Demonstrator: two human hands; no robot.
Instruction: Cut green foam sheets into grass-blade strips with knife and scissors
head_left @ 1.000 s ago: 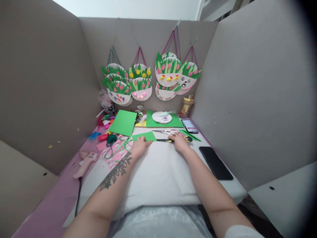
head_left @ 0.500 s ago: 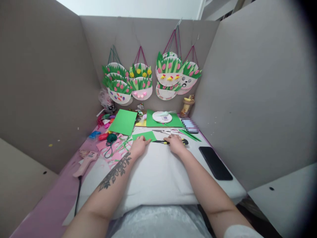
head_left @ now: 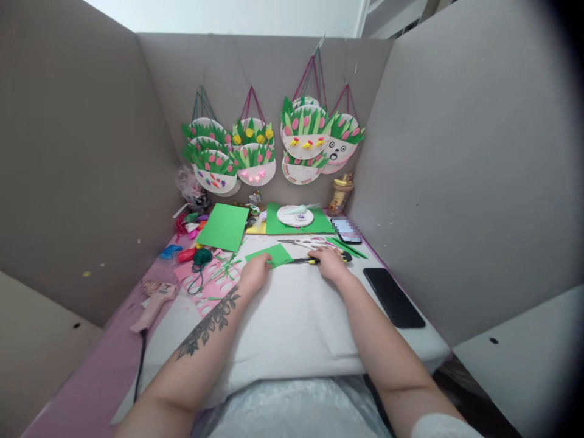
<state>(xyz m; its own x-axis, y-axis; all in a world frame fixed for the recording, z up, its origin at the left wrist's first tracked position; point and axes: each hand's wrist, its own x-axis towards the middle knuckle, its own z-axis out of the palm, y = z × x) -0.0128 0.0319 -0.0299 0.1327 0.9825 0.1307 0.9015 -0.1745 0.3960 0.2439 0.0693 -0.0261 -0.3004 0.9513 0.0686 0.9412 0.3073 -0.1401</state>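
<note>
A small green paper sheet [head_left: 276, 253] is pinched at its lower edge by my left hand [head_left: 256, 272], which is closed. My right hand [head_left: 329, 263] is closed over a pair of black-and-yellow scissors [head_left: 347, 257] lying on the white cloth, with the blades pointing left toward the paper. The middle of the scissors is hidden under my fingers. Just beyond lie white-handled scissors [head_left: 314, 241] and dark green strips [head_left: 349, 247].
Larger green sheets [head_left: 223, 226] and a white paper plate [head_left: 283, 214] lie at the back. To the left are pink cut paper [head_left: 194, 277], green yarn [head_left: 202, 257] and a pink glue gun [head_left: 155, 307]. A black phone [head_left: 395, 298] lies right; decorated plate baskets [head_left: 258, 175] hang behind.
My left hand has moved slightly down and taken hold of the small green sheet, which is now tilted and shifted right. My right hand has slid slightly right with the scissors.
</note>
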